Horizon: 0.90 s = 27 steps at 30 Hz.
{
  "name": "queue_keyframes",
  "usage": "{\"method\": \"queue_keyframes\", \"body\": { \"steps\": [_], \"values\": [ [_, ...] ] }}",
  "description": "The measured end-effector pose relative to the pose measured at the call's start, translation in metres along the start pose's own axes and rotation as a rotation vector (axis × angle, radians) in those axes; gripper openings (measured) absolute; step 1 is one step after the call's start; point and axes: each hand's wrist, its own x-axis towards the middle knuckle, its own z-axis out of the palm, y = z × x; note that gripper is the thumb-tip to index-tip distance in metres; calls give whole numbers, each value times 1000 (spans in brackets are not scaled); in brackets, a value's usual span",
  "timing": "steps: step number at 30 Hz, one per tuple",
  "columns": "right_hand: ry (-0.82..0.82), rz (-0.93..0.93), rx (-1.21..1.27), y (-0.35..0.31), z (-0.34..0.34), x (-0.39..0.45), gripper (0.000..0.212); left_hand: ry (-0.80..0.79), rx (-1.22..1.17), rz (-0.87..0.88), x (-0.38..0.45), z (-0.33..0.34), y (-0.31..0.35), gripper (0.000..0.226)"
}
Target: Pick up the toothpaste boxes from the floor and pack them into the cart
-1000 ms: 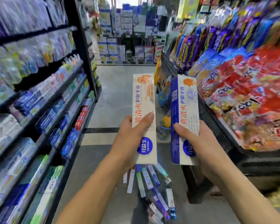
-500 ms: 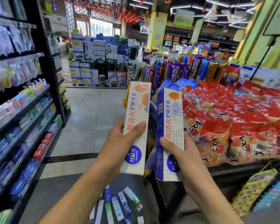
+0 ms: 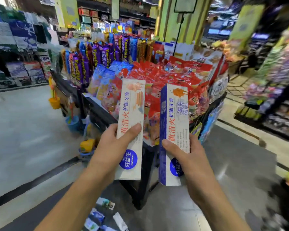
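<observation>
Toothpaste boxes fill both my hands. My left hand [image 3: 112,147] grips a white toothpaste box [image 3: 131,129] near its lower end, thumb across the front, box upright. My right hand [image 3: 188,157] grips a second box with a blue side [image 3: 173,130], thumb pressed on that blue side, also upright and just beside the first without touching it. More toothpaste boxes [image 3: 97,217] lie scattered on the grey floor [image 3: 23,130] below my forearms. Straight ahead a display bin [image 3: 97,112] stands close, piled with red snack bags [image 3: 165,75], with purple chip packs [image 3: 97,59] standing behind them. Small coloured buckets [image 3: 54,102] hang or sit along the bin's left side. No cart is recognisable to me; the right edge is too blurred to read.
</observation>
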Motion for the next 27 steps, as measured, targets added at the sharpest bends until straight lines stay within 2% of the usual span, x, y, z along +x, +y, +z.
{"method": "queue_keyframes", "body": {
  "steps": [3, 5, 10, 14, 17, 22, 25, 27],
  "values": [
    [175, -12, -10, 2, -18, -23, 45, -171, 1, -29, 2, 15, -8, 28],
    [288, -10, 5, 4, -33, -44, 44, -304, 12, -52, -2, 30, -15, 33],
    [566, 36, 14, 13, -76, -115, 47, -604, 42, -113, -32, 86, -41, 62],
    [791, 49, -14, 23, -119, -181, 46, -814, 37, -166, -81, 148, -67, 54],
    [943, 48, -10, 29, -158, -230, 45, -959, 76, -198, -127, 197, -87, 62],
    [1156, 36, -20, 38, -233, -314, 54, -1116, 124, -213, -221, 279, -121, 28],
    [1280, 32, -24, 42, -281, -373, 47, -1239, 135, -245, -287, 328, -137, 26],
    [1346, 40, -1, 44, -308, -415, 57, -1319, 144, -276, -334, 358, -149, 30]
  ]
}}
